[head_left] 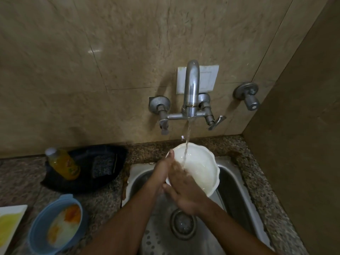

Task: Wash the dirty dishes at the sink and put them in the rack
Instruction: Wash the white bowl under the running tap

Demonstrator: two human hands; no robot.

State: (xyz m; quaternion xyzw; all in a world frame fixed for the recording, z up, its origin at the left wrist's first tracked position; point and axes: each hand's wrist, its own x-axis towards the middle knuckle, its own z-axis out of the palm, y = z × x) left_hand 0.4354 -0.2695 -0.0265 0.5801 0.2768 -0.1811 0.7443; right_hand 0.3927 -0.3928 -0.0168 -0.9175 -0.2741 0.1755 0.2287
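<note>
A white scalloped bowl is held tilted over the steel sink, under water running from the tap. My left hand grips the bowl's left rim, thumb on the edge. My right hand lies across the bowl's inner lower-left side with its fingers spread flat on the wet surface. The stream lands just inside the bowl by my right fingers. A blue bowl with orange and white residue stands on the counter at lower left. No rack is in view.
A dark tray on the granite counter holds a yellow soap bottle and a scrub pad. A white plate with yellow smears pokes in at the left edge. Wall valves flank the tap. The drain sits below my hands.
</note>
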